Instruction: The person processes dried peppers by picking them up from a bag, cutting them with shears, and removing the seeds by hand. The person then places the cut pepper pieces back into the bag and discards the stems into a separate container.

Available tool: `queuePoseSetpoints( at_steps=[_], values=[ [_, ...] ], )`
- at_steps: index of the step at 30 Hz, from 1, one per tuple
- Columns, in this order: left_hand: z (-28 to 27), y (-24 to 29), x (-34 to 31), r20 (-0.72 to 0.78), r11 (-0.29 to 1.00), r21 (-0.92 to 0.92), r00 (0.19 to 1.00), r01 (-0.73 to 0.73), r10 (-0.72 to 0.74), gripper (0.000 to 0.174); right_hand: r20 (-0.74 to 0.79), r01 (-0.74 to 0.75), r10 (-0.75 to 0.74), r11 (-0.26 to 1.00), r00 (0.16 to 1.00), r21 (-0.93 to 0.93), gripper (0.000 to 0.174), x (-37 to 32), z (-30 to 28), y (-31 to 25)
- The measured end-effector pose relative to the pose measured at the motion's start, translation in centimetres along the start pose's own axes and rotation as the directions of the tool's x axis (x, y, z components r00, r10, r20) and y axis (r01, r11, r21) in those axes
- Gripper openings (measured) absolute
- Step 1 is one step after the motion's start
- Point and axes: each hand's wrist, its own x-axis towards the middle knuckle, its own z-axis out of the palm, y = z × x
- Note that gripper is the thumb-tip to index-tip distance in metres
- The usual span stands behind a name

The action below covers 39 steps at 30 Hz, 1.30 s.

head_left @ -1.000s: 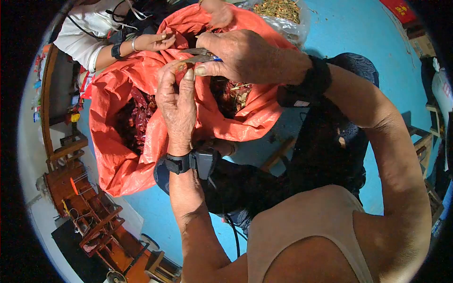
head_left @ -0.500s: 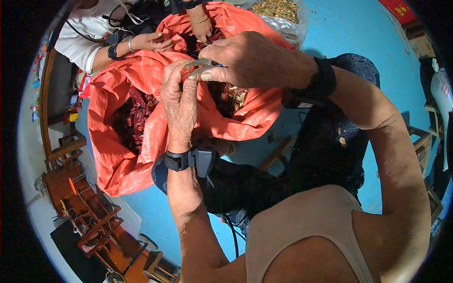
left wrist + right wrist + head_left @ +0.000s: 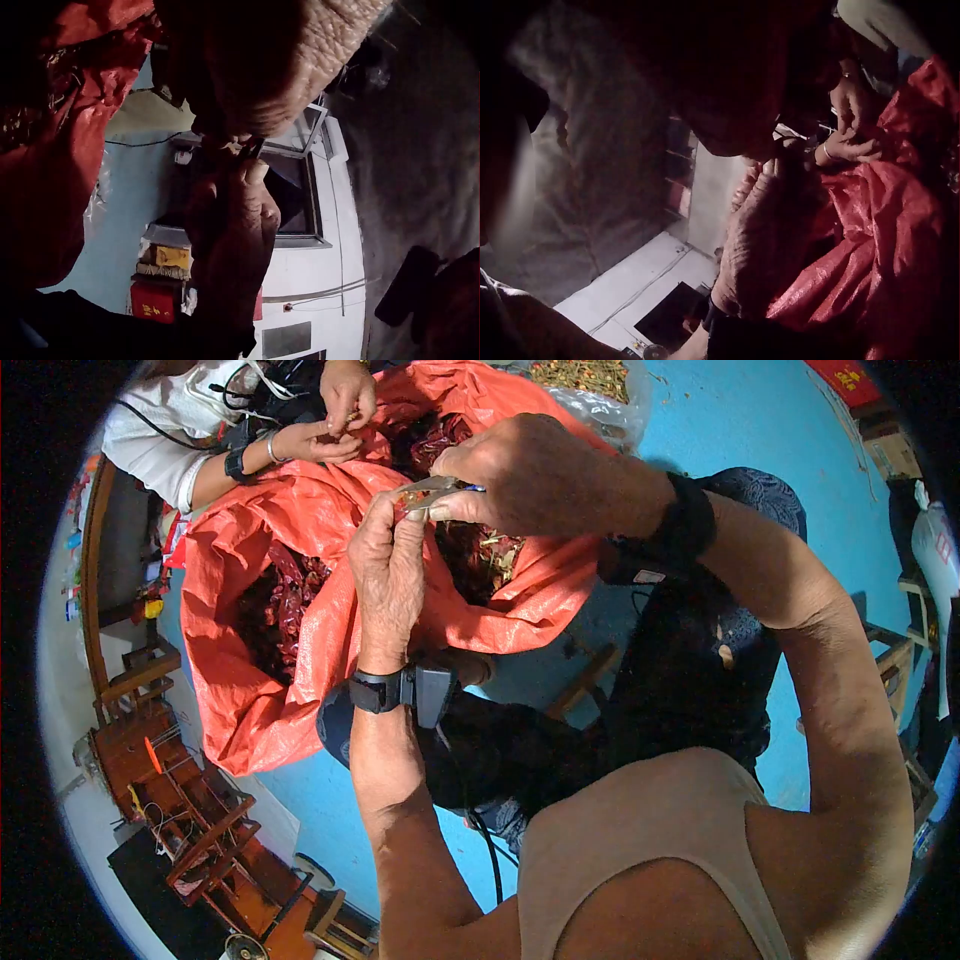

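Observation:
My left hand (image 3: 388,585) pinches a small reddish piece (image 3: 405,506), probably dried chilli, between thumb and fingertips. Curled around metal scissors with a bit of blue, my right hand (image 3: 545,475) keeps the blades (image 3: 428,486) at that piece. Both hands are above two open orange-red bags (image 3: 325,650) of dark red dried chillies (image 3: 285,610). In the left wrist view my left hand (image 3: 300,60) looms close, facing my right hand (image 3: 236,225); the scissors are mostly hidden. The right wrist view shows my left hand (image 3: 746,240) beyond a dark shape.
Across the bags, another person's hands (image 3: 345,400) meet near the bag rim. A clear plastic bag (image 3: 615,415) with orange and green-brown pieces lies at the top. Wooden furniture (image 3: 200,820) stands at lower left on the blue floor (image 3: 690,425).
The scissor blades, spread apart a second ago, are closer together at the piece. The other person's one hand has come out of the bag and moved left to meet their other hand.

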Motion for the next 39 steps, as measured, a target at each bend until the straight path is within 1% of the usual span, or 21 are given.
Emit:
queuePoseSetpoints(
  at_steps=[1,2,4,8,10,14,16,17,19,20,22,23,25,26,28,29,31,33,35,37,39],
  values=[
    [0.1,-0.1,-0.1,0.004,0.999,-0.025,0.999,0.034,-0.034,0.015,-0.031,0.064,-0.065,0.998,0.997,-0.028,0.027,0.0,-0.1,0.0],
    [0.0,-0.3,-0.2,0.005,0.999,-0.025,0.999,0.037,-0.037,0.015,-0.03,0.062,-0.063,0.998,0.998,-0.026,0.027,-0.1,-0.1,0.0],
    [-0.2,-0.7,-0.3,0.049,0.993,-0.05,0.993,0.111,-0.109,0.026,-0.055,0.14,-0.143,0.989,0.988,-0.056,0.015,-0.2,-0.1,0.3],
    [0.0,-0.6,-0.4,0.059,0.974,-0.168,0.988,0.154,-0.146,0.026,-0.058,0.166,-0.172,0.982,0.983,-0.095,0.016,-0.4,0.5,0.5],
    [0.2,-0.5,-0.3,0.08,0.96,-0.226,0.986,0.162,-0.147,0.024,-0.035,0.068,-0.069,0.997,0.997,-0.022,0.024,-0.4,0.0,0.1],
    [0.4,-0.4,-0.2,0.077,0.955,-0.261,0.989,0.143,-0.127,0.022,-0.092,0.099,-0.099,0.995,0.991,-0.001,0.023,-0.4,1.2,0.5],
    [0.4,-0.4,-0.1,0.085,0.967,-0.222,0.99,0.125,-0.108,0.021,-0.197,0.075,-0.041,0.983,0.979,0.168,0.023,-0.4,1.5,0.3],
    [0.4,-0.3,-0.1,0.085,0.967,-0.222,0.99,0.125,-0.109,0.021,-0.197,0.075,-0.041,0.983,0.98,0.169,0.023,-0.4,1.6,0.3],
    [0.5,0.0,0.0,0.105,0.947,-0.298,0.99,0.118,-0.09,0.025,-0.151,-0.128,0.174,0.954,0.973,0.273,0.023,-0.3,1.3,-0.1],
    [0.5,0.1,0.1,0.106,0.947,-0.298,0.99,0.119,-0.091,0.025,-0.151,-0.128,0.174,0.953,0.973,0.273,0.023,-0.3,1.1,-0.1],
    [0.6,0.4,0.1,0.113,0.857,-0.496,0.989,0.14,-0.096,0.031,-0.054,-0.224,0.256,0.916,0.965,0.332,0.021,-0.3,0.5,-0.1],
    [0.6,0.5,0.2,0.114,0.857,-0.496,0.989,0.139,-0.095,0.031,-0.055,-0.225,0.256,0.917,0.965,0.331,0.021,-0.2,0.6,0.0],
    [0.6,0.4,0.3,0.045,0.851,-0.494,0.982,0.179,-0.181,0.035,-0.106,-0.106,0.162,0.908,0.981,0.406,0.019,-0.1,0.9,0.5],
    [0.6,0.3,0.4,0.007,0.892,-0.422,0.985,0.16,-0.173,0.034,-0.105,-0.108,0.164,0.907,0.981,0.407,0.019,-0.1,0.9,0.9],
    [0.5,0.4,0.2,0.028,0.896,-0.41,0.984,0.173,-0.177,0.034,-0.131,0.077,-0.04,0.955,0.991,0.286,0.019,-0.1,0.5,1.4],
    [0.5,0.5,0.2,0.043,0.9,-0.398,0.984,0.177,-0.175,0.035,-0.131,0.076,-0.04,0.955,0.991,0.286,0.019,-0.1,0.4,1.4],
    [0.8,0.7,0.3,0.033,0.883,-0.436,0.984,0.174,-0.178,0.035,-0.098,-0.035,0.085,0.901,0.991,0.433,0.019,-0.2,0.0,1.1],
    [0.9,0.8,0.3,0.025,0.863,-0.475,0.983,0.173,-0.183,0.034,-0.093,-0.05,0.098,0.906,0.991,0.419,0.019,-0.2,-0.5,0.7],
    [0.7,0.8,0.3,0.03,0.886,-0.435,0.986,0.162,-0.165,0.035,-0.086,-0.065,0.11,0.91,0.99,0.408,0.018,-0.4,-0.7,0.5],
    [0.7,0.8,0.3,0.03,0.873,-0.459,0.984,0.167,-0.173,0.034,-0.036,-0.03,0.035,0.989,0.999,0.147,0.018,-0.6,-0.8,0.4],
    [0.5,0.7,0.4,0.032,0.858,-0.484,0.983,0.172,-0.178,0.034,-0.038,-0.027,0.03,0.995,0.999,0.095,0.018,-0.5,-1.0,0.2]
  ],
)
